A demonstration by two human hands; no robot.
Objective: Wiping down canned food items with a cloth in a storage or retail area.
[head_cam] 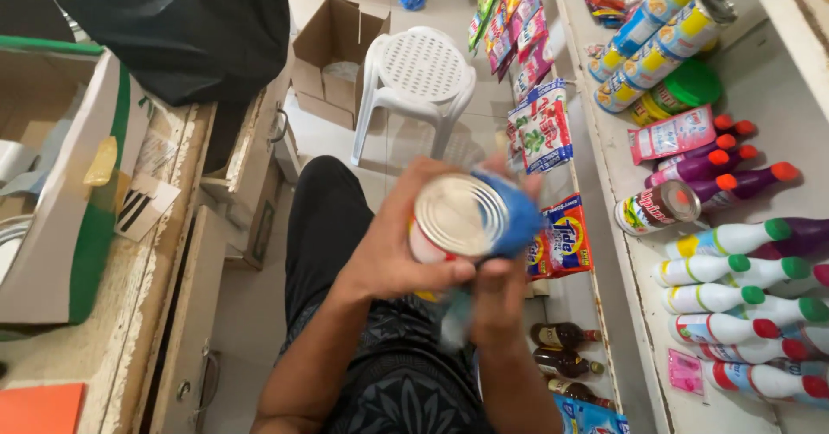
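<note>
Between the wooden counter (129, 313) and the shelf (622, 192) of goods, the person holds a tin can (458, 218) at chest height, above their lap. The left hand (389, 244) wraps the can's side, fingers closed round the body and thumb across the lower rim, so the ribbed metal end faces the camera. The right hand (501, 291) is pressed together on a blue cloth (509, 214), which lies against the can's right flank and upper edge; its fingers are partly hidden behind the cloth.

Judged step: wiping the can, with the cloth working the side wall. The next move would call for turning the can within the left grip so that an unwiped part meets the cloth.

The can sits fully inside the left grip, touching the cloth. A similar can (656, 207) lies on its side at the shelf's front edge, beside bottles (734, 274). A white stool (419, 76) stands beyond.
</note>
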